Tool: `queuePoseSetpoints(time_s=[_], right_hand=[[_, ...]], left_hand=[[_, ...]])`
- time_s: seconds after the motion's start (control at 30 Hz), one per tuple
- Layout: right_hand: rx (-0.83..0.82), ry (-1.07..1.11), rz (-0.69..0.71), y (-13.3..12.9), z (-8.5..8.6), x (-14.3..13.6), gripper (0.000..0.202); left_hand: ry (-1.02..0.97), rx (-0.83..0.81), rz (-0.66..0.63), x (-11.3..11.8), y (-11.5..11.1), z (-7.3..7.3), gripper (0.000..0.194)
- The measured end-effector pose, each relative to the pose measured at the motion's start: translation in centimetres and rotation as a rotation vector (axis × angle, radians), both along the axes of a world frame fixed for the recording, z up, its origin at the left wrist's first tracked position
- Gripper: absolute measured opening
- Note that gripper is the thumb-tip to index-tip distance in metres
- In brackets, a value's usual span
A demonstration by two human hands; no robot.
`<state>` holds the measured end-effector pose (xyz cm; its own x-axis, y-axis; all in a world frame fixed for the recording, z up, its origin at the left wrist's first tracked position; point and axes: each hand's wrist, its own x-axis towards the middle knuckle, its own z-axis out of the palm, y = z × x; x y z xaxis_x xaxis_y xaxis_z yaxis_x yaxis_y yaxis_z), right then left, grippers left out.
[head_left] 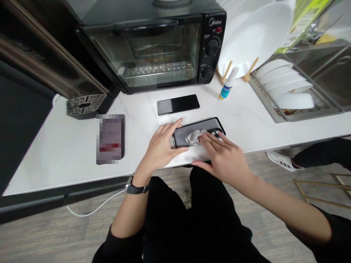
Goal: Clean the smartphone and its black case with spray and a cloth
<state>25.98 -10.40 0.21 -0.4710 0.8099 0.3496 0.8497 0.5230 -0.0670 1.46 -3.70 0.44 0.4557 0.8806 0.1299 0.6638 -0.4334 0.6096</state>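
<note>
A grey-backed smartphone (183, 133) with a camera bump at its right end lies back up on the white counter. My left hand (161, 146) grips its left end, thumb along the near edge and fingers along the far one. Under the fingertips of my right hand (226, 157), a crumpled light grey cloth (194, 137) is pressed against the phone's back; my right thumb is spread away from it. Just beyond lies a second phone (178, 105) with a dark screen facing up. A white spray bottle (226, 87) with a blue and yellow label stands behind to the right.
A black toaster oven (161, 54) stands at the back, beside a machine with a drip tray (86, 105). A blurred-out dark device (110, 138) lies left. White plates (257, 33) and a rack of bowls (285, 82) are right. Another person's shoe (281, 160) shows below.
</note>
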Motion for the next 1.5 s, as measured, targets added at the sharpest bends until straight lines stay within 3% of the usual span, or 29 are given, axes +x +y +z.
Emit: queuePoseSetpoints(time_s=[0.17, 0.43, 0.57, 0.8, 1.0, 1.27, 1.5], right_hand=[[0.048, -0.027, -0.166, 0.0, -0.9, 2.4, 0.081], [0.035, 0.045, -0.252, 3.2, -1.0, -0.6, 0.099], [0.042, 0.063, -0.201, 4.1, -1.4, -2.7, 0.104], [-0.011, 0.173, 0.135, 2.5, -2.0, -6.7, 0.106], [-0.046, 0.102, 0.154, 1.1, -0.6, -3.4, 0.090], [0.018, 0.042, -0.167, -0.3, -1.2, 1.4, 0.080], [0.016, 0.144, -0.254, 1.6, -1.9, 0.3, 0.095]], left_hand=[[-0.008, -0.014, 0.015, 0.1, 0.0, 0.0, 0.101], [-0.013, -0.012, 0.005, -0.1, 0.1, -0.2, 0.099], [-0.030, -0.011, 0.010, -0.1, 0.3, -0.2, 0.098], [-0.007, 0.011, 0.004, -0.1, -0.1, -0.2, 0.091], [0.001, 0.011, 0.001, -0.2, 0.0, -0.4, 0.099], [0.006, -0.008, 0.015, 0.1, -0.1, 0.0, 0.100], [0.007, 0.020, -0.006, -0.1, 0.0, -0.2, 0.102]])
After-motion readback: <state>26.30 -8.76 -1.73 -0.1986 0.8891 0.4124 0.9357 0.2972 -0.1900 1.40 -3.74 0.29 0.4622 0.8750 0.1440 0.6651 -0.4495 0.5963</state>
